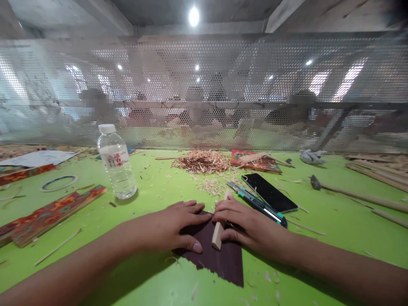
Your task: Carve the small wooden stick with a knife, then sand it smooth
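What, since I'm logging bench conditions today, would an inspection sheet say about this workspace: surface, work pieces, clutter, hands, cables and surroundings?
Surface: lime-green tabletop, strewn with wood shavings.
Work pieces: pale wooden block on a dark brown sheet with a ragged near edge, possibly sandpaper.
Clutter: utility knife beside a smartphone; capped water bottle; hammer-like tool at the right.
Hands: left hand rests on the sheet, holding nothing; right hand grips the block between thumb and fingers.
Cables: nothing seen on the tabletop.
Surroundings: perforated metal screen behind the tabletop, blurred people beyond it; ceiling light on.
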Action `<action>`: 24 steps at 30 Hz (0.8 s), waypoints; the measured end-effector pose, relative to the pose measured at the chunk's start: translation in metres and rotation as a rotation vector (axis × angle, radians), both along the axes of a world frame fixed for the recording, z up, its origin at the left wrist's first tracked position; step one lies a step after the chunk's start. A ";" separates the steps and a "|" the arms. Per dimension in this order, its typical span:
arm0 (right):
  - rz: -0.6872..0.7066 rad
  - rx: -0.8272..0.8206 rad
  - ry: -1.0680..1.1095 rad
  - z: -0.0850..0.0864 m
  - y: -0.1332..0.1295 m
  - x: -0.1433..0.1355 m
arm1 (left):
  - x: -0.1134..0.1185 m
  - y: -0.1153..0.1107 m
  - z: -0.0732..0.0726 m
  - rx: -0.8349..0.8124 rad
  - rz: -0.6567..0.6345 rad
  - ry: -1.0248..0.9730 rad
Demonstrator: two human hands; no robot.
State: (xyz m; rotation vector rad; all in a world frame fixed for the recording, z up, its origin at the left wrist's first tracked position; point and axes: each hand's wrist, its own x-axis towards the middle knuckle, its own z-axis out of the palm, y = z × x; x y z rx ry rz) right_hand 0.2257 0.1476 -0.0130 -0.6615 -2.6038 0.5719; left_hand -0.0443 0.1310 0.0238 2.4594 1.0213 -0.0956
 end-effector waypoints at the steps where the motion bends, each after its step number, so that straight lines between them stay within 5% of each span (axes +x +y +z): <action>1: 0.005 0.001 0.001 0.000 0.000 0.000 | 0.000 0.000 0.000 -0.003 0.002 0.002; 12: 0.145 0.023 0.015 0.002 -0.008 -0.001 | 0.000 0.000 0.001 0.003 -0.012 -0.026; 24: 0.149 -0.007 0.023 0.003 -0.009 -0.001 | -0.002 0.003 -0.004 0.010 -0.030 -0.057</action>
